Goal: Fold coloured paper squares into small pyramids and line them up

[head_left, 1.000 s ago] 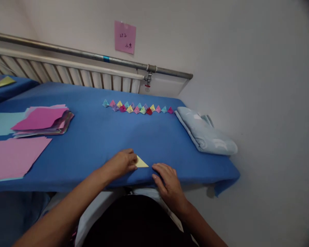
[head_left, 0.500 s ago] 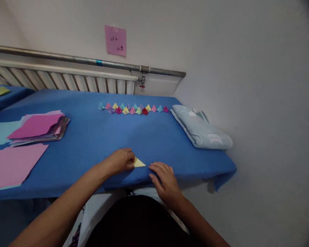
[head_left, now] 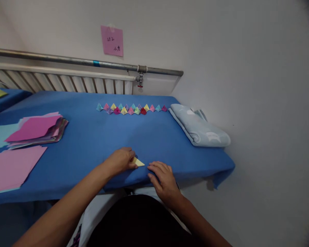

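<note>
A small folded piece of yellow paper (head_left: pixel 138 162) lies at the near side of the table, its pointed tip facing right. My left hand (head_left: pixel 121 160) is closed on its left part, thumb in front and fingers behind, so much of the paper is hidden. Just right of the tip, my right hand (head_left: pixel 164 179) rests at the table edge with its fingers stretched out and a little apart. It holds nothing and does not touch the paper.
Small folded paper shapes (head_left: pixel 130 110) in many colours stand in two rows at the back. Stacks of coloured paper (head_left: pixel 38 127) and pink sheets (head_left: pixel 15 166) lie left. A folded light-blue blanket (head_left: pixel 199 127) sits right on the blue cloth (head_left: pixel 92 133). A radiator (head_left: pixel 74 82) runs behind.
My left thumb has slid slightly right along the yellow paper, so less of it shows. The right hand stays in about the same place. The whole view has shifted slightly.
</note>
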`<action>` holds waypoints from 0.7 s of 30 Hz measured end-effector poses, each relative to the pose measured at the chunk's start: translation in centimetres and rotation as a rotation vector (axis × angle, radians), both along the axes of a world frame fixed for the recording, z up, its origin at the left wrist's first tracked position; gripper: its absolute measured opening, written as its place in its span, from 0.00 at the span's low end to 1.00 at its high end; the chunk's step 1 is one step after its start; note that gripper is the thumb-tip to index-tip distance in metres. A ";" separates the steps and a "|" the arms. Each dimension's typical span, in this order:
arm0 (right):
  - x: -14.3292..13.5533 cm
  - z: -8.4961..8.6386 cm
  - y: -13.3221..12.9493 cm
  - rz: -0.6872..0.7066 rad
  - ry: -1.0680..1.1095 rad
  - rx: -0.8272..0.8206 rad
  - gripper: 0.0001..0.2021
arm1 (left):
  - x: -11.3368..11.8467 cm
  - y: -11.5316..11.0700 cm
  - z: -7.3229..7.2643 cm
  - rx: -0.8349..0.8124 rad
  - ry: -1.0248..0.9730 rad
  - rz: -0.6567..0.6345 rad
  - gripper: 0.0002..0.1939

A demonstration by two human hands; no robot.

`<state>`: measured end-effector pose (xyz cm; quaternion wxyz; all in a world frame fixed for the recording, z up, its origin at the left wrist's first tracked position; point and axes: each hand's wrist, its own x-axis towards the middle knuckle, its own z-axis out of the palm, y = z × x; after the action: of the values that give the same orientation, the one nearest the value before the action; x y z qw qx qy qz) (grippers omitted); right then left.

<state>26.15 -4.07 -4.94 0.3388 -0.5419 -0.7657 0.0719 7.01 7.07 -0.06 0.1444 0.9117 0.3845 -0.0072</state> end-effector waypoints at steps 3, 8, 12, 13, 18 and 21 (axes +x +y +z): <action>0.0 0.0 0.0 -0.006 0.001 -0.010 0.10 | 0.0 0.2 0.1 -0.004 0.002 0.000 0.11; -0.1 0.1 -0.1 -0.008 0.011 -0.026 0.10 | -0.1 0.0 0.5 -0.007 -0.003 0.003 0.10; -0.2 0.2 -0.1 -0.009 0.014 -0.036 0.10 | 0.3 -1.4 0.9 0.024 0.026 0.061 0.09; -0.1 0.2 -0.1 -0.010 0.012 -0.040 0.10 | 0.5 -2.0 0.9 0.037 0.033 0.089 0.09; -0.1 0.3 -0.2 -0.015 0.024 -0.038 0.11 | 2.0 -4.7 0.8 0.069 0.017 0.280 0.13; -0.6 0.9 -0.1 -0.018 0.081 -0.032 0.11 | 1.6 -4.5 1.1 0.034 -0.052 0.383 0.12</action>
<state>25.51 -4.19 -4.05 0.3612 -0.5510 -0.7452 0.1030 8.62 2.52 1.06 0.1374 0.8242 0.5471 0.0504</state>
